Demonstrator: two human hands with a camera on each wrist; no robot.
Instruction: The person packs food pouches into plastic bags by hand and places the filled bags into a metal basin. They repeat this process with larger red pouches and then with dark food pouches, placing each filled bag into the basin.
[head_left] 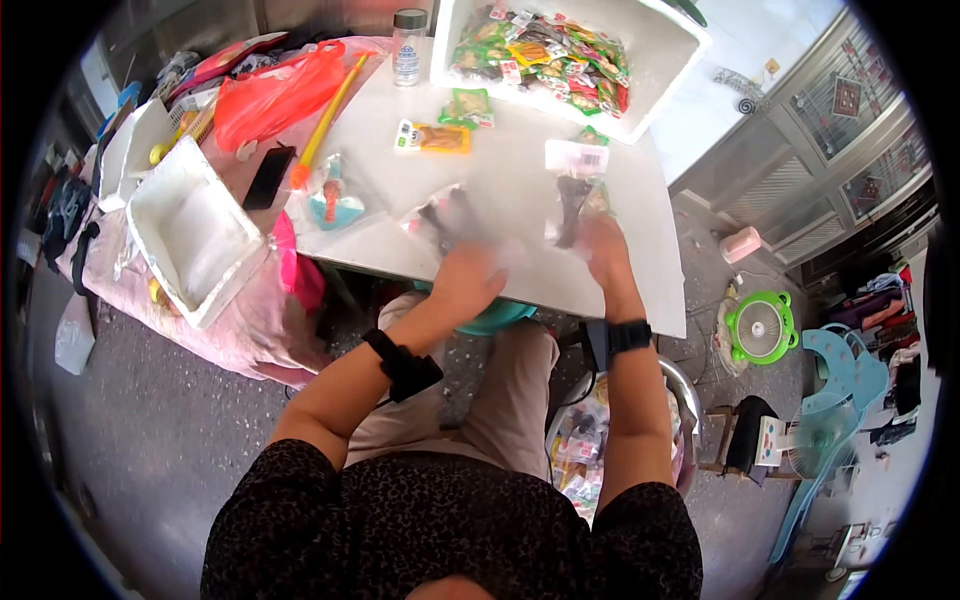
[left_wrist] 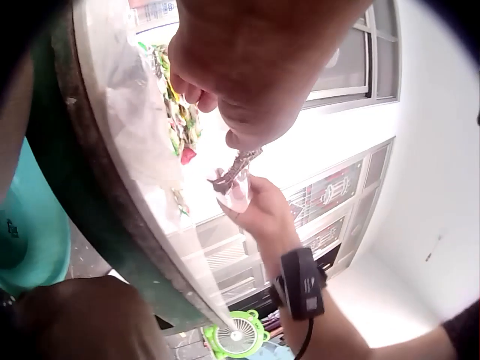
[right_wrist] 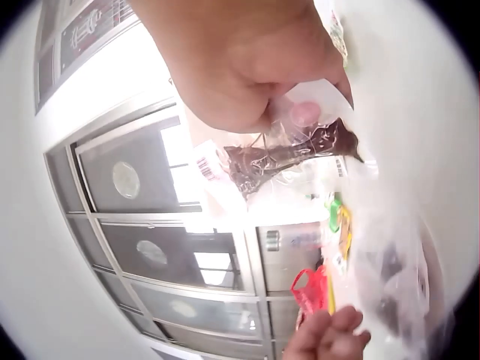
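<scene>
My right hand (head_left: 606, 250) pinches a clear plastic packet (right_wrist: 277, 154) holding a dark brown, elongated food piece. Through the film a fingertip shows in the right wrist view, and a white label with a barcode (right_wrist: 210, 163) sits at one end. My left hand (head_left: 470, 285) hovers over the table's near edge, its fingers loosely bent, with nothing visible in them. Just beyond it lies another clear bag (head_left: 440, 220) with dark contents, blurred in the head view. In the left wrist view, the left hand (left_wrist: 240, 82) overlaps the right hand's packet.
A white foam box (head_left: 670, 60) of colourful snack packets stands at the back. Yellow (head_left: 435, 138) and green packets (head_left: 468, 107), a jar (head_left: 408, 48) and a bag with a blue-and-red insert (head_left: 335, 205) lie around. A basin of packets (head_left: 580, 445) stands beside my right leg.
</scene>
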